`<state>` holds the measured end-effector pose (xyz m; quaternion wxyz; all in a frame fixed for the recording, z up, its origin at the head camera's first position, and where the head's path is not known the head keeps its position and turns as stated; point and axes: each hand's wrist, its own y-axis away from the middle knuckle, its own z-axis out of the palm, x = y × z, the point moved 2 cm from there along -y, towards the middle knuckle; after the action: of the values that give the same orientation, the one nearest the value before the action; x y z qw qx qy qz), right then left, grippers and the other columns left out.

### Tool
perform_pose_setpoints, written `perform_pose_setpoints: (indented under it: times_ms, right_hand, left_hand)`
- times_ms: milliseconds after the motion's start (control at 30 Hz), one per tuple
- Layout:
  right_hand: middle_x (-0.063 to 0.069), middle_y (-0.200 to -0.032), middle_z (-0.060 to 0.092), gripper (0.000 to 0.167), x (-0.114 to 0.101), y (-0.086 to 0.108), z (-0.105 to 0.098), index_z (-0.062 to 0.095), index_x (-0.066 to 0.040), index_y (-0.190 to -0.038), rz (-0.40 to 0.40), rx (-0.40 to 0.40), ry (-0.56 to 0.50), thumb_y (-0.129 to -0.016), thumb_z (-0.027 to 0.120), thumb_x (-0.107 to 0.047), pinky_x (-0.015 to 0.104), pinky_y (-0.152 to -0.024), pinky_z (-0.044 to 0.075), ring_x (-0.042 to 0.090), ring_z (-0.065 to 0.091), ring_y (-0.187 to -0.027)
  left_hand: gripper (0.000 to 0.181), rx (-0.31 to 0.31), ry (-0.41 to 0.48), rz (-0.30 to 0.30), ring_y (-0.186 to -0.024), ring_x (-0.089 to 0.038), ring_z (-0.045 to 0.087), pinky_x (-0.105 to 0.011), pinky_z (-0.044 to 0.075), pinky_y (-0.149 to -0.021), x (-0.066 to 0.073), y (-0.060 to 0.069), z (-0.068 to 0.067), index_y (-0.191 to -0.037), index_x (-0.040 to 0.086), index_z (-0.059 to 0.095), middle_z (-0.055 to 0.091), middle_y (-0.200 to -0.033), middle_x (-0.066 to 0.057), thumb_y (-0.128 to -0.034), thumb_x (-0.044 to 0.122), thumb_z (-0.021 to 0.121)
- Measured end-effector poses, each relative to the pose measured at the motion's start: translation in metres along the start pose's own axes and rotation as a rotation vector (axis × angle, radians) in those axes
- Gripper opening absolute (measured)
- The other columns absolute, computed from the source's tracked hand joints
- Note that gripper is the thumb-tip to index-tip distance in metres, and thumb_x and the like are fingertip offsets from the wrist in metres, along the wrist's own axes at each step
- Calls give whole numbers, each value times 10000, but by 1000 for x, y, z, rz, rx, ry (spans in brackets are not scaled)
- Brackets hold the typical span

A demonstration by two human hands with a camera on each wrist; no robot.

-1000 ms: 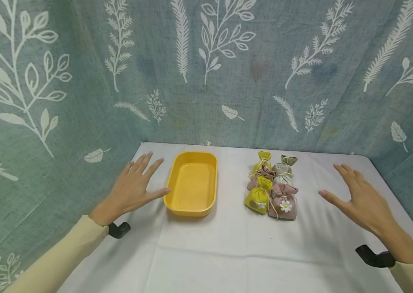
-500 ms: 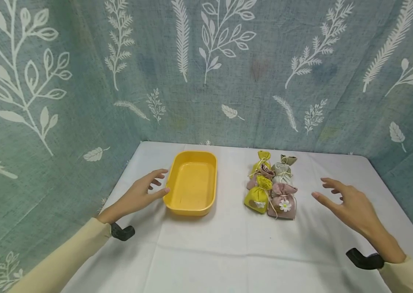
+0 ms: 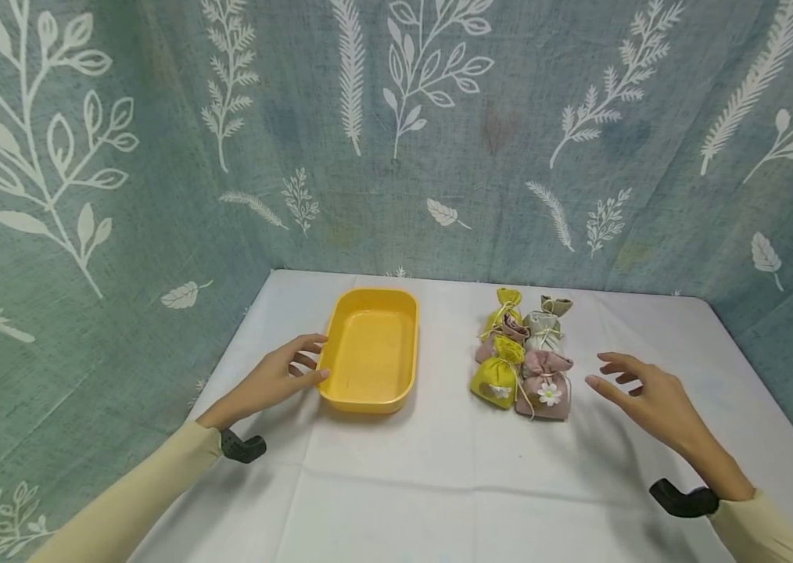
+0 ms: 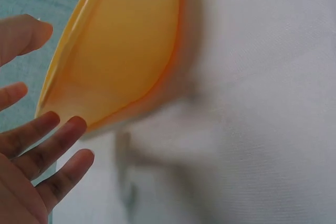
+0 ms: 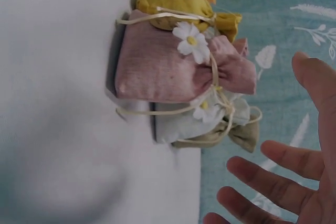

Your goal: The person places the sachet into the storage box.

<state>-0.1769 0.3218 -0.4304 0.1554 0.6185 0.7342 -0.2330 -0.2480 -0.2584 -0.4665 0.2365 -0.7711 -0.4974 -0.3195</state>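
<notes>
My left hand [image 3: 273,378] is at the left rim of a yellow plastic tray [image 3: 368,407], fingers relaxed and spread. Whether the fingertips touch the rim is hard to tell; in the left wrist view they appear beside the tray wall [image 4: 131,40]. To the right of a cluster of small drawstring pouches, my right hand [image 3: 660,407] hovers with loosely bent fingers, holding nothing. In front are a yellow pouch [image 3: 489,385] and a pink pouch [image 3: 532,403] with a white flower. Behind them stand a pale grey pouch [image 3: 540,332], a mauve one [image 3: 486,349] and another yellow one [image 3: 505,301].
A white cloth [image 3: 396,500] covers the table under the tray and pouches. Patterned blue-green fabric [image 3: 467,211] hangs at the back and both sides. Each wrist wears a black camera mount, such as the left mount [image 3: 243,447].
The left hand has lowered to the tray's left rim, its fingers bending slightly. The right hand has moved left and down toward the pouches, its fingers curving a little. Tray and pouches stay put.
</notes>
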Motion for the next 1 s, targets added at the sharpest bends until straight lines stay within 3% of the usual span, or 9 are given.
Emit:
perform_pose_setpoints:
  times_ms: [233,567,733,1000]
  right_hand:
    - [215,-1239,673,641,3,-5,20,585,-65,-1428,52,-49,-15,-989,653,-526,568,-778,561,419,669,-1026]
    - [188,-1307,658,677,6,-16,40,595,-63,-1430,93,-91,-110,-978,647,-564,483,-770,571,382,638,-1108]
    - [176,-1295,655,685,9,-19,48,594,-76,-1434,110,-121,-162,-969,653,-575,515,-808,556,374,620,-1130]
    - [135,-1310,660,610,10,-23,58,675,-118,-1365,98,-90,-216,-942,703,-557,439,-810,523,315,621,-1097]
  left_hand:
    - [661,-30,33,-28,-1135,-201,626,-411,536,-936,-10,5,5,-1491,168,519,599,-1385,-104,-953,497,718]
    - [700,-50,88,-63,-1177,-229,621,-437,522,-966,-10,6,4,-1520,177,476,562,-1445,-103,-946,481,736]
    - [727,-61,111,-74,-1197,-242,616,-407,533,-970,-14,6,6,-1528,205,460,547,-1466,-94,-925,473,763]
    - [725,-61,143,-75,-1193,-233,622,-381,539,-970,-14,6,7,-1526,232,459,546,-1468,-85,-917,465,776]
